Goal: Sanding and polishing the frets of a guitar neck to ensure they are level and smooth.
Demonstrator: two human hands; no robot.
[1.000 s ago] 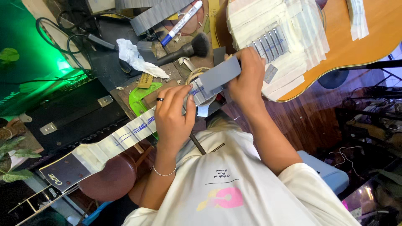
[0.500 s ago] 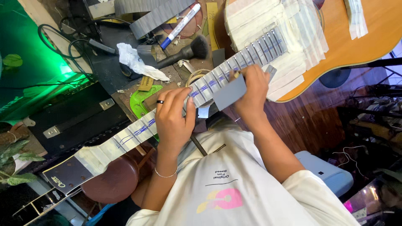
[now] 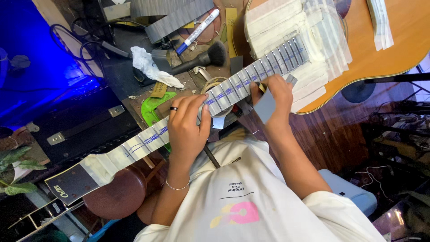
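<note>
down on the bench, an acoustic guitar (image 3: 394, 49) lies across the view with its neck (image 3: 188, 114) running from the orange body at upper right to the dark headstock (image 3: 71, 183) at lower left; the fretboard is masked with pale tape between the frets and marked with blue lines, and more tape covers the body around the neck joint. the left hand (image 3: 187, 127), with a dark ring on one finger and a thin bracelet at the wrist, rests over the middle of the neck, its fingers lying close together across the fretboard and curled round its far edge. the right hand (image 3: 277, 96) sits higher up the neck near the body, fingers bent and pressing a flat grey block (image 3: 265, 106) against the fretboard, thumb on its near side. beyond the neck lie a black brush (image 3: 201, 60), a blue and white marker (image 3: 198, 30), a crumpled white cloth (image 3: 150, 67) and a green curved tool (image 3: 154, 107). a black case (image 3: 76, 127) sits to the left.
</note>
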